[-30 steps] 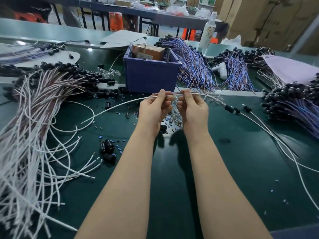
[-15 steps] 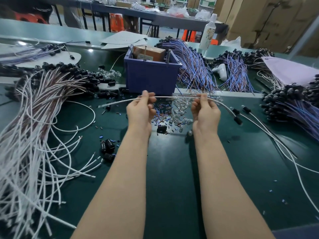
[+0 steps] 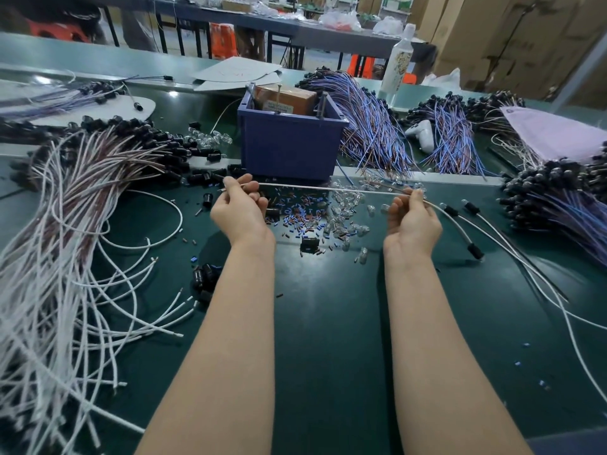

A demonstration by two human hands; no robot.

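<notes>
A thin white wire [image 3: 328,188] is stretched straight between my two hands above the green table [image 3: 328,323]. My left hand [image 3: 238,210] pinches the wire near its bare left end. My right hand [image 3: 412,218] pinches it further right; past that hand the wire droops to a black cap [image 3: 475,251] at its end. Below the taut wire lies a scatter of small blue and brown sleeves [image 3: 299,215] and clear LED bulbs [image 3: 348,208].
A blue plastic bin [image 3: 289,142] stands just behind the wire. A big pile of white and brown wires [image 3: 65,241] covers the left. Blue-purple wire bundles [image 3: 371,126] with black caps lie at the back and right [image 3: 558,198]. Loose black caps [image 3: 205,277] sit near my left forearm.
My hands have moved apart along the white wire, left hand going left and right hand right, so the wire is now pulled straight between them.
</notes>
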